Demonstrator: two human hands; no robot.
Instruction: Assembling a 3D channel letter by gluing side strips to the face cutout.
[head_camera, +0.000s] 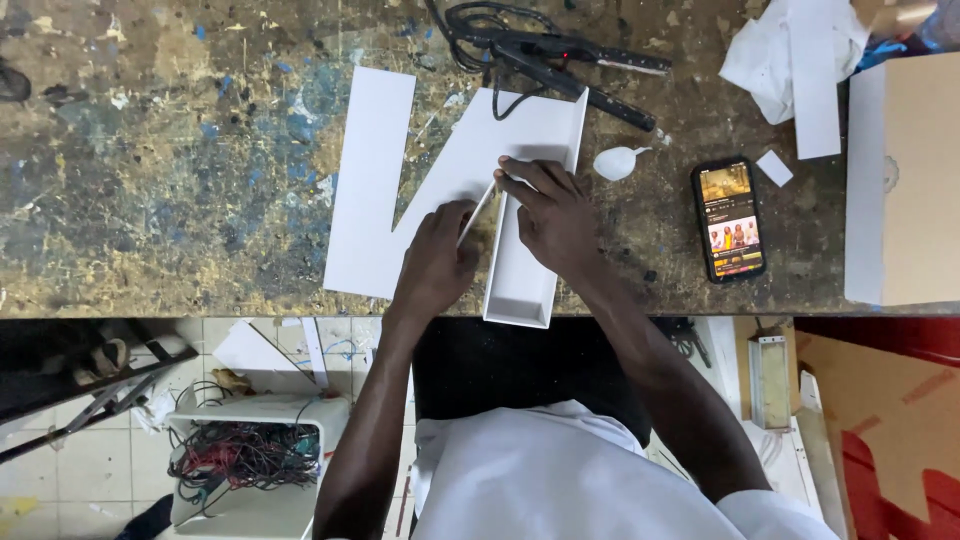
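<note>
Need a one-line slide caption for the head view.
Both hands, left hand and right hand, press a thin white strip onto a large white foam-board letter on a paint-stained workbench.

Bare bench (170, 170) lies open leftward; the phone (728, 220), black tool (560, 60) and seemingly a box (905, 180) crowd the right.

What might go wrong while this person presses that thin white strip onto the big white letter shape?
The white strip, pinched between left hand and right hand, looks thin and might bend or seat crooked on the white letter. The corded glue tool shows a red light, so it may be hot near the right hand. The phone could get knocked.
</note>
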